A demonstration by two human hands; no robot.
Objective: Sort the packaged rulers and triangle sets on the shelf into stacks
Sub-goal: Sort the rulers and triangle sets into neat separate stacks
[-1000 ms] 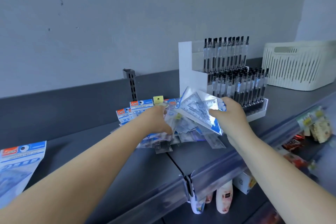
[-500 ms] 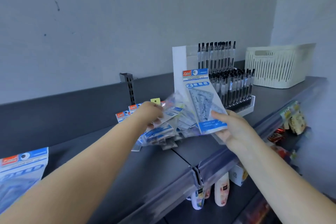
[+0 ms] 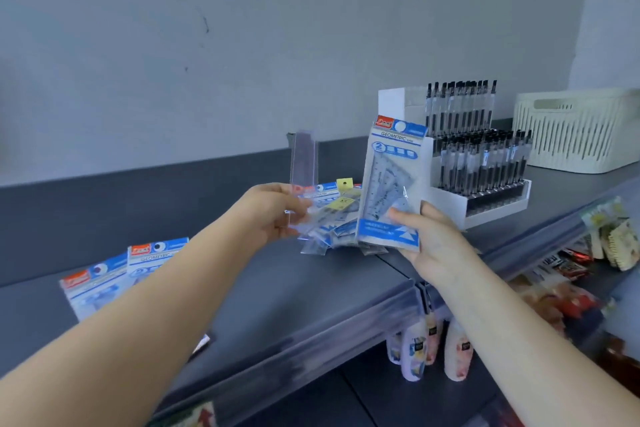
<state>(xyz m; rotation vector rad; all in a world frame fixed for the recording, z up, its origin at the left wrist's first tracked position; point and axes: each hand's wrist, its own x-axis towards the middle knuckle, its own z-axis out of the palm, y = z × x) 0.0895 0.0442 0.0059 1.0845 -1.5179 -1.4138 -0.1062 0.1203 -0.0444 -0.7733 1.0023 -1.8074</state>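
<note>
My right hand [image 3: 433, 239] grips a packaged triangle set [image 3: 389, 184] with a blue "GEOMETRIC" header, held upright above the shelf [image 3: 311, 288]. My left hand [image 3: 273, 215] pinches the lower end of a clear packaged ruler [image 3: 304, 159], which stands nearly upright. Between and behind both hands lies a loose pile of ruler and triangle packs [image 3: 332, 215] on the shelf. Two triangle-set packs [image 3: 124, 270] lie overlapped at the shelf's left, partly hidden by my left forearm.
A white pen display rack [image 3: 478, 156] full of black pens stands right of the pile. A cream slatted basket [image 3: 575, 132] sits at the far right. Bottles [image 3: 429, 347] and snack packs [image 3: 568, 267] fill the lower shelf.
My left hand has lifted a clear ruler pack out of the pile and raised it upright. My right hand keeps the triangle set upright. The view has swung left, showing more of the left packs.
</note>
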